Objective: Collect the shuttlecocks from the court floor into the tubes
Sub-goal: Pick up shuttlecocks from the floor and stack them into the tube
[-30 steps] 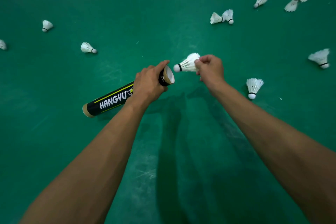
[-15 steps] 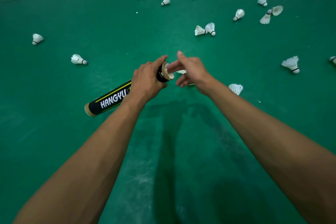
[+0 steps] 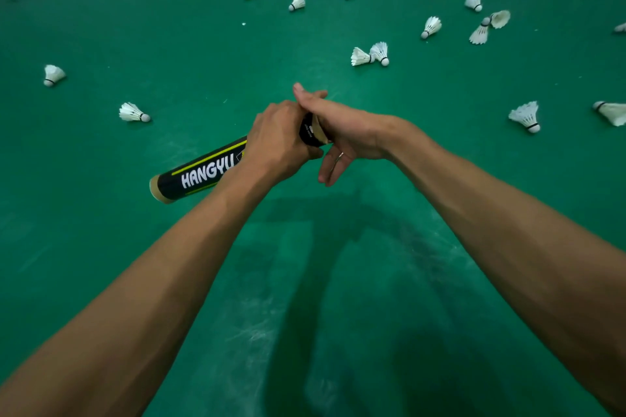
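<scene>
A hard push by the right hand (image 3: pixel 345 132) could, I think, crush feathers inside the tube (image 3: pixel 200 173) or slide it out of the left hand (image 3: pixel 277 142). Left fingers wrap the black tube near its mouth; the right palm covers the mouth, fingers straight. White shuttlecocks (image 3: pixel 133 112) lie scattered toward the far edge of the floor (image 3: pixel 203 44).

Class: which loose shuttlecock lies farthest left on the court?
The lone shuttlecock near the picture's left edge; every other one, even the next shuttlecock, lies further right.
</scene>
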### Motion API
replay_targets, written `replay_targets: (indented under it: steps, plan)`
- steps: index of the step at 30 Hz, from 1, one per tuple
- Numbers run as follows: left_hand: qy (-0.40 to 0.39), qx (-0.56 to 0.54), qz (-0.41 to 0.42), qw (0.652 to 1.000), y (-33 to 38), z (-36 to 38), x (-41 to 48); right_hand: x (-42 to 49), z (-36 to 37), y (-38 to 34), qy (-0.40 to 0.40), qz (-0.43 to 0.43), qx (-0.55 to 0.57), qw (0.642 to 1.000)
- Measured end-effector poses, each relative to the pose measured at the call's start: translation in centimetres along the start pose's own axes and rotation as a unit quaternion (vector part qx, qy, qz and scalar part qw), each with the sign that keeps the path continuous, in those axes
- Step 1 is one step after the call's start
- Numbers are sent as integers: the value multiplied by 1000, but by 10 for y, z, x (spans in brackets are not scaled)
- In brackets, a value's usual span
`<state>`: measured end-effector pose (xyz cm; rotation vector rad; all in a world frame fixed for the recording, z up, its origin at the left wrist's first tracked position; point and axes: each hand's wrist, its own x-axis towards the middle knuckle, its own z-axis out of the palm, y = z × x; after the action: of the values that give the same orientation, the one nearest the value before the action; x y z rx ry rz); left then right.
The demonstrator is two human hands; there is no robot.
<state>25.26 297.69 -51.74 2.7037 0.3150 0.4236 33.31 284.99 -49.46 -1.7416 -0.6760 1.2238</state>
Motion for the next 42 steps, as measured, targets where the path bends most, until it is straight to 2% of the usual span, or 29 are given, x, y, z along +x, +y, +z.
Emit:
replay_targets:
  steps: [5,7,9,11,15,25,30,33,36,42]
  plan:
    - [4,1,34,999,13,-5,9,-10,-16,-11,-16,5,-31,999]
    - [9,-15,35,999,14,-5,14,-10,-23,-11,48,-31,-42,997]
    - [7,-15,26,1000,13,-3,19,-12,-33,-11,149,-74,-58,984]
    - [2,-2,21,1000,10,0,20,-18,-44,-11,180,-82,-79,977]
    - [-23,28,20,999,9,10,13,-30,-46,-8,114,-33,-139,983]
    - [-14,30,16,999,-4,8,2,-29,-29,-5,-7,7,-78,997]
    - [-21,-20,7,1000,4,6,1,-24,-22,-4,-23,17,-54,998]
    - [-22,-57,6,998,13,5,-2,-22,-22,2,8,37,-17,999]
    - [-13,-101,5,995,19,4,-3,-15,-26,7,40,8,2,999]
    - [-25,-87,23,996,26,10,4,-3,-31,6,9,33,44,998]
